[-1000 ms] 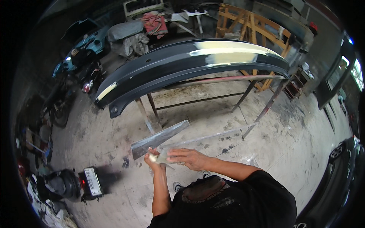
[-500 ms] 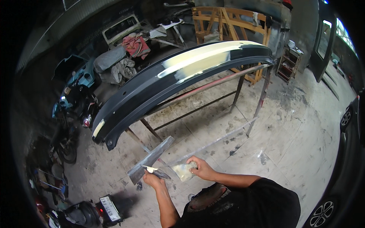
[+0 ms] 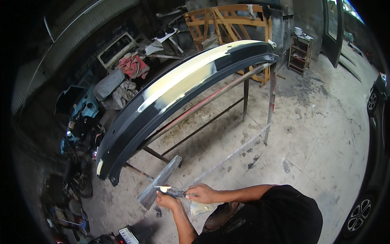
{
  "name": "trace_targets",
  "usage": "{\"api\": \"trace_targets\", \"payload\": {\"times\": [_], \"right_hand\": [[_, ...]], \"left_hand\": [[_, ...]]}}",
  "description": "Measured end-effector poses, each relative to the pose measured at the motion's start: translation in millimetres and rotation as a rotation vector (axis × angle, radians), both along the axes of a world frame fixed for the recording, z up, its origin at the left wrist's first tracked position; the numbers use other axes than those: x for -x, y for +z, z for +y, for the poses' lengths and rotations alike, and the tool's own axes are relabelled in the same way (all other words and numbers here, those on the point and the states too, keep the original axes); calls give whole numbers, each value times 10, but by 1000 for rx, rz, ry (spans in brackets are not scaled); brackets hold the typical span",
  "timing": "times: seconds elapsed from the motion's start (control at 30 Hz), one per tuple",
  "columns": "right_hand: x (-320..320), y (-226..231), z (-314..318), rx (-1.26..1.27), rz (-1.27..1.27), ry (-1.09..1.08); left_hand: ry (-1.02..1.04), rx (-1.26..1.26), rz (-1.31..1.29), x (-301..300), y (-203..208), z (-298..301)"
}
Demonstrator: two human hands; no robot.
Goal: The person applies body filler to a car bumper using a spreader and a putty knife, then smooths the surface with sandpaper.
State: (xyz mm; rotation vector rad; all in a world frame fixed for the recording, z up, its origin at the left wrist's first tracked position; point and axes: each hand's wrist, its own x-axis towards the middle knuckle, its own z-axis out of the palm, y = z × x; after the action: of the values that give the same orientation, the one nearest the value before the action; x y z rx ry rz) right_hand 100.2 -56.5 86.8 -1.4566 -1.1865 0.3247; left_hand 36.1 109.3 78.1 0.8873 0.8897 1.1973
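My left hand [image 3: 165,200] is closed round the left end of a dark flat spreader [image 3: 175,192]. A dab of cream filler [image 3: 164,188] sits on that end. My right hand [image 3: 202,193] is closed at the spreader's other end, fingers bent round it. Below my right hand shows a pale, translucent piece smeared with cream filler [image 3: 201,208]; what supports it is hidden. A long grey board [image 3: 160,181] slants just beyond my left hand. Farther off, a black car bumper [image 3: 134,134] carries wide bands of cream filler [image 3: 176,87] on its upper face.
The bumper rests on a metal stand [image 3: 203,101] with thin legs. Motorcycles [image 3: 83,132] are parked at left, and a dark car [image 3: 365,179] stands along the right. A wooden frame [image 3: 227,24] and a small shelf rack [image 3: 300,53] are at the back.
My right hand has moved off the pale, filler-smeared piece and left to the dark spreader, gripping its end. My left hand keeps its hold. The whole view has turned slightly.
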Motion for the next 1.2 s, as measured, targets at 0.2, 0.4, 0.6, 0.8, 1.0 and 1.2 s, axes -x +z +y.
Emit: {"api": "trace_targets", "payload": {"times": [0.2, 0.4, 0.6, 0.8, 1.0, 1.2], "right_hand": [[-290, -50, -199, 74, 102, -42], [-713, -323, -381, 83, 425, -108], [-1084, -513, -725, 52, 469, -327], [-1155, -268, -816, 12, 672, -316], [-998, -140, -538, -22, 761, -205], [-769, -34, -202, -91, 869, -88]], "left_hand": [[196, -93, 243, -240, 33, -280], [85, -262, 213, -116, -92, -196], [52, -407, 136, 206, 56, 62], [128, -333, -65, 140, 268, 79], [-109, -372, 25, 120, -188, -65], [-469, -429, 110, 63, -218, -303]]}}
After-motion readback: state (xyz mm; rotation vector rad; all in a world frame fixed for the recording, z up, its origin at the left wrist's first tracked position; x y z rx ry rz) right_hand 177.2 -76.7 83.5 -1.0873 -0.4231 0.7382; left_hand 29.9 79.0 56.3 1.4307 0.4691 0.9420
